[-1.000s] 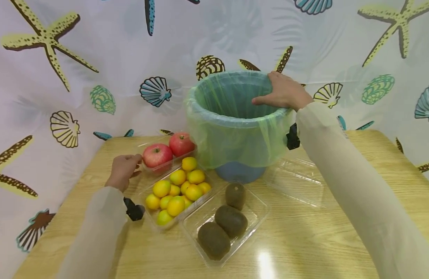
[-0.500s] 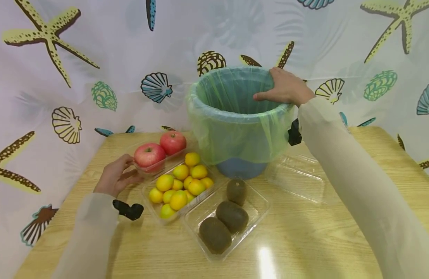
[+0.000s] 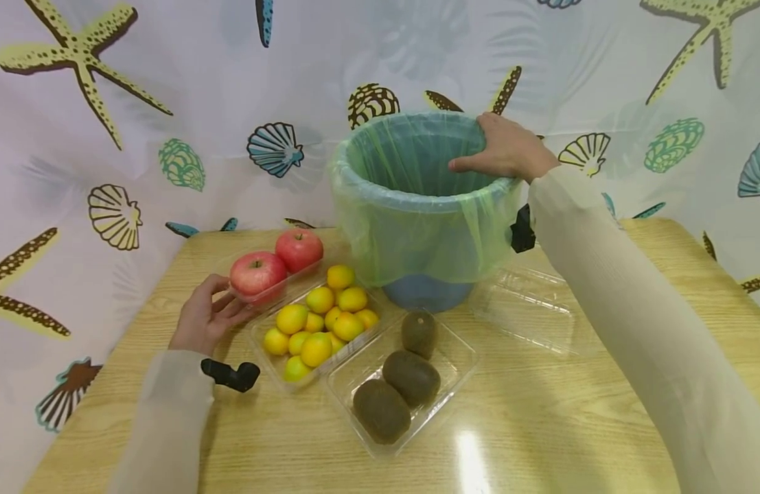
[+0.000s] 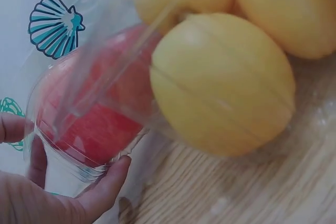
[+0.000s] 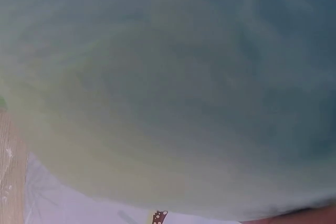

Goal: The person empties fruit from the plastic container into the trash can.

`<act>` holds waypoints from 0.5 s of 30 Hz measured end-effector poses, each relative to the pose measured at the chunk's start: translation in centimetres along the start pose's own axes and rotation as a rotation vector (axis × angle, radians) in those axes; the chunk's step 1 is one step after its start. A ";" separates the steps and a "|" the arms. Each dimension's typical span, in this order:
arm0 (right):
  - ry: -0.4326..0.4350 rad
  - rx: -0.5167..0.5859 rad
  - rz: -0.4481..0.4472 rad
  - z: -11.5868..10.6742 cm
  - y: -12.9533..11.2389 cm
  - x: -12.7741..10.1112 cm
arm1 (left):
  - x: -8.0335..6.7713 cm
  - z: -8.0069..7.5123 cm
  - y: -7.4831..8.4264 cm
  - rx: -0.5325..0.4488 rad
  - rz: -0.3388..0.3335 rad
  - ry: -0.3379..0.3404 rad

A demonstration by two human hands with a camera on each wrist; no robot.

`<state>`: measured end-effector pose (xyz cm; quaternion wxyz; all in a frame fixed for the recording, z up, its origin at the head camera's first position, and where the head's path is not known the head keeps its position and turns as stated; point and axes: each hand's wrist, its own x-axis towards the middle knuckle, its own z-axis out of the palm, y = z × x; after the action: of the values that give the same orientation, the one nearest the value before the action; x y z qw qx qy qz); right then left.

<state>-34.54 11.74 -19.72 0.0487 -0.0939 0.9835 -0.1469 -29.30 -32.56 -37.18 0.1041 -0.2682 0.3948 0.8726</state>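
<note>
At the left, my left hand [image 3: 205, 312] grips the near end of a clear plastic container [image 3: 281, 291] holding two red apples [image 3: 258, 273]. In the left wrist view, thumb and fingers [image 4: 107, 187] lie on either side of that container's end, with a red apple [image 4: 105, 124] behind the plastic. My right hand [image 3: 508, 149] holds the far right rim of a blue bin [image 3: 425, 293], its thumb inside the opening. A yellow-green bag [image 3: 417, 247] lines the bin and folds over its rim. The right wrist view is mostly blurred bag and bin wall [image 5: 157, 87].
A clear tray of several yellow citrus fruits [image 3: 316, 350] stands beside the apples. Nearer is a clear tray [image 3: 458, 384] with three kiwis [image 3: 412, 381]. A clear plastic lid or tray [image 3: 528, 312] lies right of the bin. A patterned curtain [image 3: 219, 82] hangs behind the wooden table [image 3: 540, 425].
The apple container has shifted left, away from the bin. My left hand has turned from its side to hold its end from below. The right hand stays on the bin rim.
</note>
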 end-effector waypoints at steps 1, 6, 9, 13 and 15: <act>-0.002 -0.004 0.001 0.0 0.0 0.0 | 0.0 0.1 0.0 0.012 -0.003 0.007; -0.005 -0.011 0.002 -0.2 -0.1 0.1 | 0.0 0.5 0.0 0.055 -0.035 0.015; -0.006 -0.007 0.002 -0.2 -0.2 0.1 | -0.1 0.5 -0.1 0.075 -0.046 -0.010; -0.008 -0.004 0.007 -0.1 -0.2 0.0 | -0.4 0.0 -0.2 0.131 -0.028 -0.075; -0.010 -0.006 0.008 -0.1 -0.2 -0.1 | -0.5 -0.1 -0.4 0.139 -0.012 -0.106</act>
<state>-34.45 11.57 -19.56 0.0537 -0.0911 0.9840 -0.1433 -28.67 -32.41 -37.18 0.1484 -0.2162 0.4468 0.8553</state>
